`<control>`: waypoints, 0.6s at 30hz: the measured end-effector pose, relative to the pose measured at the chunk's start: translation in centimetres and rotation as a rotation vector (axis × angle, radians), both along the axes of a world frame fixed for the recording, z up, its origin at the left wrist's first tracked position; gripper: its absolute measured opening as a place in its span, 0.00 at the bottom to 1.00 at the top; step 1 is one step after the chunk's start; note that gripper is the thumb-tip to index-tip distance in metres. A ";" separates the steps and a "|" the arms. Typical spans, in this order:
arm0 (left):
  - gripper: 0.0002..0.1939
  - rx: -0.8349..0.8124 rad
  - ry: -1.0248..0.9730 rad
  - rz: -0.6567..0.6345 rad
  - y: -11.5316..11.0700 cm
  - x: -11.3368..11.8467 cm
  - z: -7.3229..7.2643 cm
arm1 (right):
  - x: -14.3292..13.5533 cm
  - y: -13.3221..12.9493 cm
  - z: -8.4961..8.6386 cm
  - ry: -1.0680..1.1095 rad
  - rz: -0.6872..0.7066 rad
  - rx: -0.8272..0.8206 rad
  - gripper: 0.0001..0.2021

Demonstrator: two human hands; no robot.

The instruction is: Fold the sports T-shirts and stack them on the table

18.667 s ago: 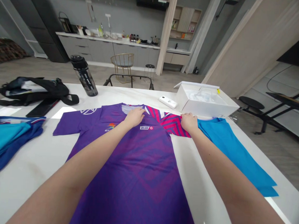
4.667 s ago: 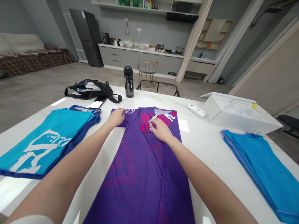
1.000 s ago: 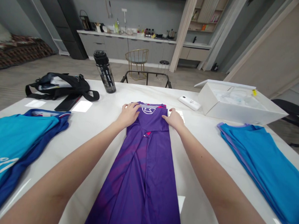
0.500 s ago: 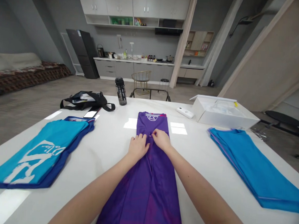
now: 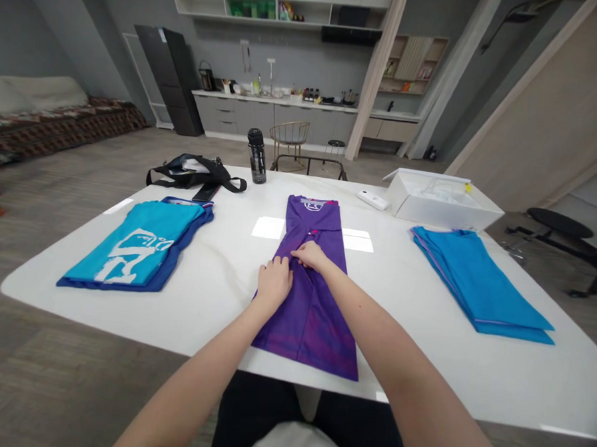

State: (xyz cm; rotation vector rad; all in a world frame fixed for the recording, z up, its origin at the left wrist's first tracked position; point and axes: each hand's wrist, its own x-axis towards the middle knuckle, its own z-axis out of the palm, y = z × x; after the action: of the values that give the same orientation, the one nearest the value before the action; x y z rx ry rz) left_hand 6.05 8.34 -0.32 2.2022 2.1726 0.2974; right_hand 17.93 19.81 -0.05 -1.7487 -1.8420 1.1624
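A purple shirt (image 5: pixel 319 304) lies lengthwise in front of me, folded into a long strip, its collar and white round logo at the far end. My right hand (image 5: pixel 311 255) pinches a bit of its cloth near the middle, thumb and forefinger together. Beside it, my left hand (image 5: pixel 274 282) rests on the strip's left edge, fingers laid over the cloth and thumb apart. Creases run across the fabric just beyond both hands, near a small pink-and-white trim. What lies under my left palm is hidden.
The white table (image 5: pixel 214 312) carries a folded turquoise and navy shirt (image 5: pixel 142 242) at left and folded blue garments (image 5: pixel 480 280) at right. Farther back are a black bag (image 5: pixel 196 173), a bottle (image 5: pixel 256 156), a white device (image 5: pixel 372 200) and an open white box (image 5: pixel 442 201).
Both hands have slid down the purple shirt toward me, away from the collar. My view has tilted lower and back, showing the table's near edge and my lap.
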 end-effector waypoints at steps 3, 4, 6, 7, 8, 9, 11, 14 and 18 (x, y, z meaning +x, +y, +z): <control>0.14 -0.020 -0.026 0.018 -1.3 -0.2 -0.3 | -0.2 -1.0 0.0 -0.003 -0.042 0.069 0.05; 0.14 -0.019 -0.031 0.023 -1.6 -0.3 -0.4 | -0.2 -1.3 0.0 -0.003 -0.050 0.077 0.05; 0.14 -0.011 -0.031 0.031 -2.2 -0.4 -0.5 | -0.3 -1.9 -0.1 0.004 -0.049 0.056 0.07; 0.14 -0.003 -0.026 0.033 -2.4 -0.4 -0.6 | -0.4 -2.3 -0.2 0.010 -0.040 0.030 0.08; 0.15 0.004 -0.019 0.033 -2.7 -0.4 -0.7 | -0.5 -2.7 -0.2 0.018 -0.029 -0.004 0.09; 0.15 0.010 -0.010 0.034 -2.9 -0.5 -0.7 | -0.6 -3.1 -0.2 0.028 -0.018 -0.043 0.11; 0.15 0.017 -0.004 0.039 -3.1 -0.5 -0.6 | -1.0 -3.9 -0.1 0.056 -0.007 -0.119 0.14; 0.14 0.001 -0.085 0.054 -2.8 -0.5 0.1 | -1.4 -5.0 0.5 0.113 -0.011 -0.224 0.18; 0.12 -0.003 -0.223 0.027 -2.9 -0.4 1.2 | -1.3 -6.2 1.5 0.201 -0.016 -0.317 0.19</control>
State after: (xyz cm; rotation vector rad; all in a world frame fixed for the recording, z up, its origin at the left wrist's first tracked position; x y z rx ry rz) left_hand 5.65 5.46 0.91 2.0292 2.0832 0.5134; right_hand 16.67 13.64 1.41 -1.7243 -1.5914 1.6319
